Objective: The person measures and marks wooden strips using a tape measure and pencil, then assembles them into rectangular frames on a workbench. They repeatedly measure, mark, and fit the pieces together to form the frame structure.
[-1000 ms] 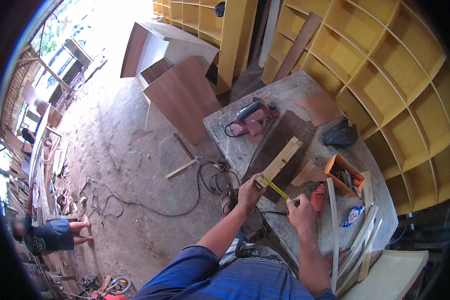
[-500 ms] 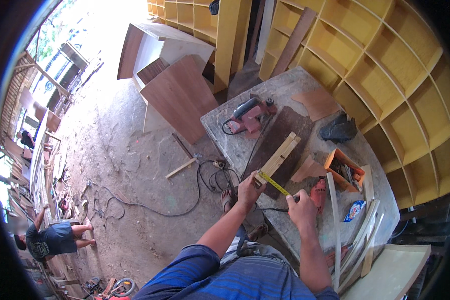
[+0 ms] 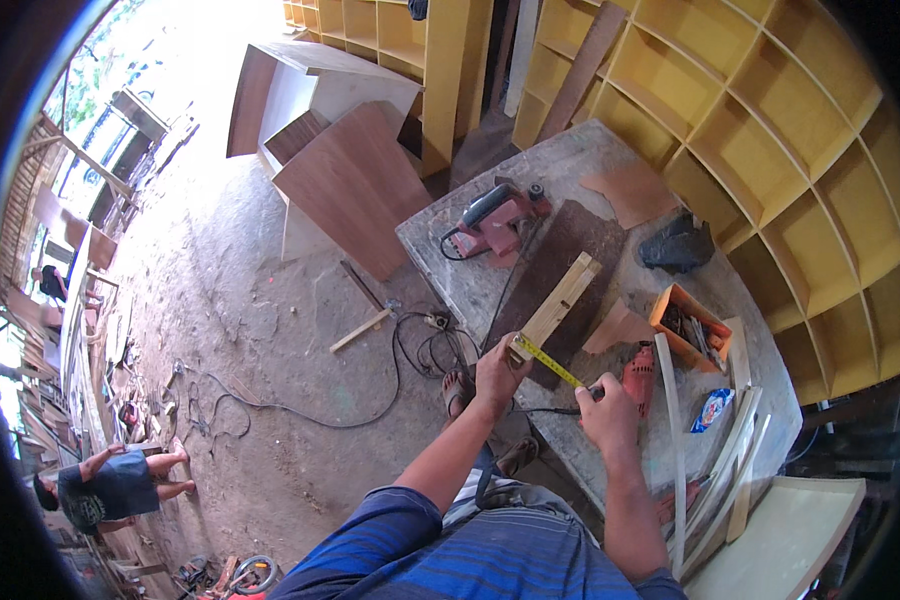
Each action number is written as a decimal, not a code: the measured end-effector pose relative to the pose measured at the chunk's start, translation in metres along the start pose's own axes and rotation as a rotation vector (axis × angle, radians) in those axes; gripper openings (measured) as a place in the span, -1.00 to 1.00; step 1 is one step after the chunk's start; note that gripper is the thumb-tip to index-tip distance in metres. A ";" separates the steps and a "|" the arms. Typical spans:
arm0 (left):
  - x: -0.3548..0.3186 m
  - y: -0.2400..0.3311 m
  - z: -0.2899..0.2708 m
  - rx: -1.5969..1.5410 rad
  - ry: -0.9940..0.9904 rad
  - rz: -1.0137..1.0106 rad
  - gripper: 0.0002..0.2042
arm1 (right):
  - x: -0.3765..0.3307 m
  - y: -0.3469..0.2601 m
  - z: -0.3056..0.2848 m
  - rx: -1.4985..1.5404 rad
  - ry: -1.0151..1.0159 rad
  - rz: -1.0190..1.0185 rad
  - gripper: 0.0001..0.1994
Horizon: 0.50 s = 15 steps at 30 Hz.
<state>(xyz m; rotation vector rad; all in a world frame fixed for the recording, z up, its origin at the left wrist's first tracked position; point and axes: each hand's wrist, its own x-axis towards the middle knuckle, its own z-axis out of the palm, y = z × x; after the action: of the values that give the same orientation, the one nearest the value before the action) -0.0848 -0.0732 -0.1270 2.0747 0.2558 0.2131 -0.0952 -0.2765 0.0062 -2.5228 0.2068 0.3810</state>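
My left hand point(image 3: 500, 378) is closed at the near end of a pale wooden block point(image 3: 558, 305), which looks like two strips side by side. It pinches the end of a yellow tape measure point(image 3: 548, 360) there; how far the fingers also grip the wood is hidden. The blade runs out to the right, across the gap between my hands. My right hand point(image 3: 608, 412) is wrapped round the dark tape case, mostly covered by the fingers. The block lies slanted over a dark brown board point(image 3: 575, 240) on the worktable point(image 3: 435, 225).
A red electric planer point(image 3: 495, 222) sits at the table's far left. Right of my hands are a red drill point(image 3: 638, 380), an orange tool box point(image 3: 685, 310), a black bag point(image 3: 676, 243) and wood strips point(image 3: 673, 430). Yellow shelving point(image 3: 770, 150) stands behind. Another person point(image 3: 110, 490) is far left.
Both hands stay on the tape and block, with the blade still stretched between them. The view has shifted slightly. The person at far left has changed arm position.
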 end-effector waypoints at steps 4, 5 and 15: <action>0.002 -0.005 0.003 0.014 0.042 0.067 -0.47 | 0.000 0.003 -0.002 -0.014 -0.007 0.030 -0.67; 0.002 -0.004 0.003 0.013 0.029 0.049 -0.47 | -0.003 0.001 -0.007 -0.031 -0.008 0.038 -0.67; 0.004 -0.019 0.009 0.024 0.060 0.117 -0.41 | -0.013 0.020 -0.010 0.120 0.030 0.064 -0.75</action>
<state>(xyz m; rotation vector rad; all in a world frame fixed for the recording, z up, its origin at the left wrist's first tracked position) -0.0802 -0.0703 -0.1475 2.1109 0.1736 0.3453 -0.1098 -0.2976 0.0077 -2.4098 0.3130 0.3455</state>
